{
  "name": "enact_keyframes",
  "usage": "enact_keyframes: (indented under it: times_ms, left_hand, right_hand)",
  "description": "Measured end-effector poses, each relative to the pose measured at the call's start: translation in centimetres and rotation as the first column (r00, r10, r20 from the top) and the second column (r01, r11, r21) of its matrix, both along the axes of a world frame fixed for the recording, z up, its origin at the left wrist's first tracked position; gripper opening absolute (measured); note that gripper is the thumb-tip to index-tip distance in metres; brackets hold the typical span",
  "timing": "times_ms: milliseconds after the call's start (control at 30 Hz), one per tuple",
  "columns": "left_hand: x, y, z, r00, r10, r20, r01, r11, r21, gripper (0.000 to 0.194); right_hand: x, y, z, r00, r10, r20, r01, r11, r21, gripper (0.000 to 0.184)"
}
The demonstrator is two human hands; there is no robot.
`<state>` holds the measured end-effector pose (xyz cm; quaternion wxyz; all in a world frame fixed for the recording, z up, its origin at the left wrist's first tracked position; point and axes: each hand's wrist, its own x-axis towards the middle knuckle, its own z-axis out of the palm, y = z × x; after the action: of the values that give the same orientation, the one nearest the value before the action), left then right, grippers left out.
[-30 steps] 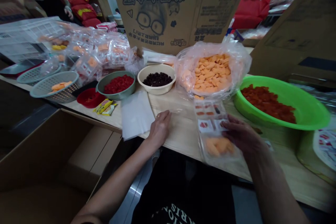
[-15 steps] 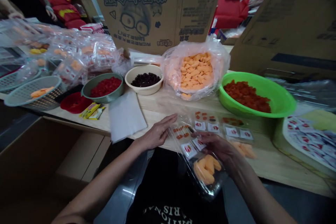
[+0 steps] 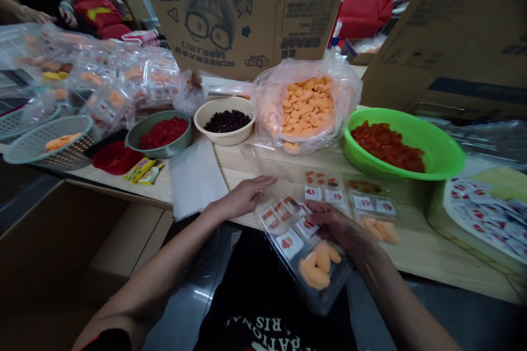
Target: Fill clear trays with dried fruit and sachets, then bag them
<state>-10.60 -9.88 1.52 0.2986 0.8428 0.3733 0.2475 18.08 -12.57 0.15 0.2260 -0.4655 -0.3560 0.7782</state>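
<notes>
My right hand (image 3: 338, 226) is closed on a clear plastic packet (image 3: 307, 255) with orange fruit pieces, small red-and-white sachets and red bits in it. The packet hangs past the near edge of the wooden table (image 3: 415, 255). My left hand (image 3: 244, 197) lies flat with fingers stretched out on the table, touching the packet's upper left corner. Two more filled packets (image 3: 373, 214) lie on the table just right of my right hand.
Behind stand a green basin of red dried fruit (image 3: 401, 145), a bag of orange pieces (image 3: 307, 104), a cream bowl of dark fruit (image 3: 225, 120), a grey-green bowl of red fruit (image 3: 161, 132), mesh baskets (image 3: 45, 142), piled packets (image 3: 119, 85), white sheets (image 3: 195, 178) and cardboard boxes (image 3: 242, 5). Another person's arm (image 3: 22, 11) shows far left.
My right hand has brought the packet from the table's right part toward me and leftward, over the near edge. My left hand has shifted to the packet's corner. Two laid packets came into view.
</notes>
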Motion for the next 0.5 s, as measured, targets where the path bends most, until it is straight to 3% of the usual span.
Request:
enact_keyframes:
  times_ms: [100,233,367,500]
  left_hand:
    - [0.0,-1.1,1.1,0.983,-0.003,-0.185,0.019,0.996,0.084,0.086]
    - [-0.8,-2.2,3.4,0.943,-0.077,-0.325,0.115,0.988,0.099,0.092]
    - [-1.6,-2.8,4.6,0.927,-0.183,-0.327,0.231,0.966,0.116,0.099]
    - [-0.7,-3.3,3.0,0.928,-0.155,-0.339,0.225,0.958,0.179,0.100]
  right_hand:
    - [-0.7,-0.9,0.2,0.988,0.097,-0.116,-0.100,0.995,-0.020,0.029]
    - [-1.3,-1.2,0.7,0.973,0.122,-0.194,-0.129,0.991,-0.026,0.030]
    - [-1.1,-0.4,0.9,0.992,0.017,-0.124,-0.021,0.999,-0.033,0.044]
    - [-1.6,-0.2,1.1,0.984,-0.168,-0.058,0.165,0.985,-0.058,0.075]
